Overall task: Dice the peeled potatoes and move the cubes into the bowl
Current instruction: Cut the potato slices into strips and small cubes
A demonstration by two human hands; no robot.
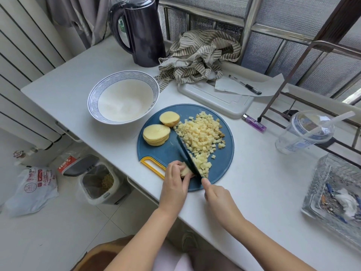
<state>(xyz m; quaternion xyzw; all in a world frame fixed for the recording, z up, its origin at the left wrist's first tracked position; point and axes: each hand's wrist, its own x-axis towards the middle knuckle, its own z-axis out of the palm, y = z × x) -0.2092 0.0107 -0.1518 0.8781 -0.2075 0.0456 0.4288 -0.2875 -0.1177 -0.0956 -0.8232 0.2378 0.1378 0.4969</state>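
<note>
Potato piece point(185, 171) at board's point(166, 151) near edge: left hand point(173, 184) pins it, fingers curled; right hand point(218, 196) grips knife point(189, 157), mid-dice. Next, likely more cuts (bowl point(91, 102) beside board, empty).

White table point(78, 81) w/ rounded edge, bare stretch up-left of left hand point(173, 183). Pale tiled floor point(58, 241) below-left of it. White ribbed radiator point(19, 85) far left of that hand. Grey curtain point(78, 14) top left. Frosted window point(260, 53) in metal frame, beyond right hand point(218, 198); soft daylight thru the glass.
</note>
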